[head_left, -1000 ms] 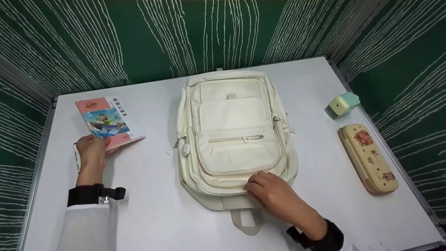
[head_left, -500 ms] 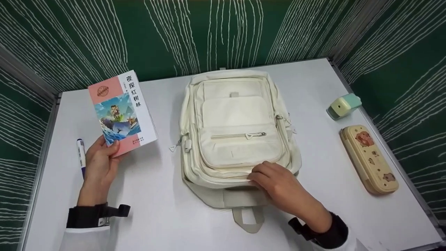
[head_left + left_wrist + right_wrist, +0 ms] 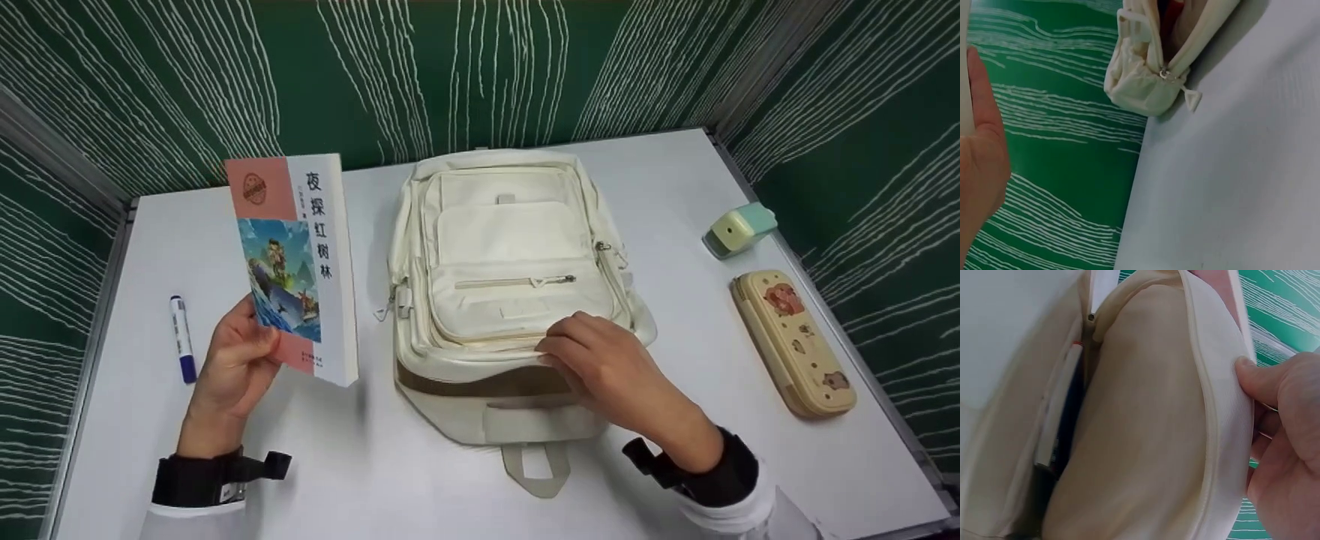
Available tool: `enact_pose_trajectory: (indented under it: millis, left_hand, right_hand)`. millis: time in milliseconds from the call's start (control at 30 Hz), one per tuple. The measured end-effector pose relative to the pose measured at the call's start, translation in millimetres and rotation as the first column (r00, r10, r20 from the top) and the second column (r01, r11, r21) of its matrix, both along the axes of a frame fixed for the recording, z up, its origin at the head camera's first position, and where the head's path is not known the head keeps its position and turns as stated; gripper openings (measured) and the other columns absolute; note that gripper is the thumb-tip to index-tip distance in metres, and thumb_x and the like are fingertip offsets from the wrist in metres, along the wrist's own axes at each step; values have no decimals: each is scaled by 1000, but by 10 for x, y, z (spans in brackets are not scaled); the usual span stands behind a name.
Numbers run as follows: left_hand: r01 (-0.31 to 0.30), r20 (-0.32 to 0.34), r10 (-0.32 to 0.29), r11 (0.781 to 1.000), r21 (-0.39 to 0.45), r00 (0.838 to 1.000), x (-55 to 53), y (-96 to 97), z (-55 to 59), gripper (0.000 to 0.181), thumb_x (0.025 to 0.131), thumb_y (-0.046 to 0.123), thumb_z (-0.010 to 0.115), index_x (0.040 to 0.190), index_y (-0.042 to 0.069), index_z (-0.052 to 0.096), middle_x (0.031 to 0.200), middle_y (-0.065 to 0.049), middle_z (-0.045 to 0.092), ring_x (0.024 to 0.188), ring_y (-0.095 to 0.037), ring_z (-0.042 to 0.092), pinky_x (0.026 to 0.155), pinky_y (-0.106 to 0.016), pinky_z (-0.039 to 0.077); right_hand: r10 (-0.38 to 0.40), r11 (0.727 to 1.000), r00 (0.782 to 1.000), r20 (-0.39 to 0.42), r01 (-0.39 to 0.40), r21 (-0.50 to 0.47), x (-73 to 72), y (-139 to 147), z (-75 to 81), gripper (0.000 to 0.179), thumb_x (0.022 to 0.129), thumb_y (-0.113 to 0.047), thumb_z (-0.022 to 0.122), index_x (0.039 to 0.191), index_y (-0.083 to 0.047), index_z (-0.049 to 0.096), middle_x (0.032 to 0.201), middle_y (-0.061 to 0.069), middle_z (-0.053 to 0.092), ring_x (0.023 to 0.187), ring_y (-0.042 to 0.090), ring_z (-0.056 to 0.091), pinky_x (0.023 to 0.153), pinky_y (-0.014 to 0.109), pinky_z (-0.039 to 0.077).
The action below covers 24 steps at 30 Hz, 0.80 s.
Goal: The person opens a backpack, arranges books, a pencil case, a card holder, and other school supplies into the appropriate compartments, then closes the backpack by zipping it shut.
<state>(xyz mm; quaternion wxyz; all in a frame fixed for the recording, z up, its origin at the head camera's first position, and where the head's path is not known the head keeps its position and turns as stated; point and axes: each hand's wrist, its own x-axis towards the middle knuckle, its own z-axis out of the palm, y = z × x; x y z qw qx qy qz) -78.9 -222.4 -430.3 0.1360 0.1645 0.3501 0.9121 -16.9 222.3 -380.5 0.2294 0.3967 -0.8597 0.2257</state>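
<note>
My left hand (image 3: 238, 360) holds a paperback book (image 3: 289, 270) by its lower left corner, thumb on the pink and white cover. The book is tilted up above the table, left of the cream backpack (image 3: 510, 232). At the backpack's near edge, my right hand (image 3: 607, 367) pinches the rim of the unzipped main compartment and keeps it lifted. In the right wrist view the thumb and fingers of the right hand (image 3: 1286, 422) grip that rim (image 3: 1224, 382). Inside the compartment a book-like item (image 3: 1061, 405) with pale edges and a dark side is partly visible.
A white and blue marker (image 3: 182, 337) lies on the white table (image 3: 315, 480) at left. On the right are a green pencil sharpener (image 3: 739, 229) and a yellow pencil case (image 3: 796, 341). Green walls with white lines stand around the table.
My left hand has lifted the book and brought it right, tilting it more upright, which uncovers the marker. My right hand has raised the backpack's rim, so the opening gapes wider.
</note>
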Motion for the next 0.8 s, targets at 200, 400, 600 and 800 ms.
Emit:
enact_pose_trajectory:
  millis: [200,400,600,800]
  left_hand:
    - [205,-148,-224,969,-136,963,7,20,-53,56,98,-23,33,144,-2,57,120,-10,74,108,-19,68,100,-34,54]
    - [344,-269,-432,883,-319,861,9,142,-93,65,89,-27,39,147,-3,56,122,-10,74,104,-16,69,90,-32,57]
    - [469,-206,-602,756,-457,771,36,332,-71,58,89,-22,50,144,-5,58,125,-15,73,103,-17,74,85,-30,60]
    - [515,-70,-655,652,-557,752,53,487,-94,48,91,-15,56,139,-11,60,116,-12,76,98,-16,74,83,-29,60]
  right_hand:
    - [-17,1000,999,32,18,-19,-45,8,104,7,103,-8,65,102,-4,71,97,4,67,86,23,62,74,37,51]
    - [-36,998,999,-7,36,-47,-100,-20,181,18,108,-13,57,101,-3,70,96,5,67,87,23,63,78,37,52]
    - [-55,994,998,-12,54,-95,-156,-59,250,1,99,-4,69,99,-3,69,94,5,66,87,22,62,80,36,51]
    - [-75,992,997,8,76,-102,-199,-69,332,11,91,1,75,99,-4,70,95,6,67,89,22,62,81,35,51]
